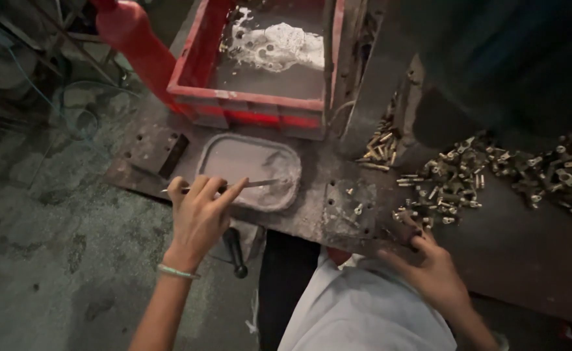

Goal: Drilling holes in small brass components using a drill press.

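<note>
My left hand [198,211] grips a thin metal rod [260,184] whose tip reaches into a shallow grey tray [234,153] of pale paste on a dark metal bench. My right hand [429,260] rests at the bench's near edge, its fingers pinched on a small brass part [404,220] at the edge of a pile of small brass fittings [455,179]. A thin bracelet sits on my left wrist.
A red plastic crate [253,104] holding grey liquid and white foam stands behind the tray. More brass fittings [559,172] lie scattered at the right. A red cylinder [136,45] leans at the back left. A black handle [235,250] hangs below the bench. Concrete floor lies at the left.
</note>
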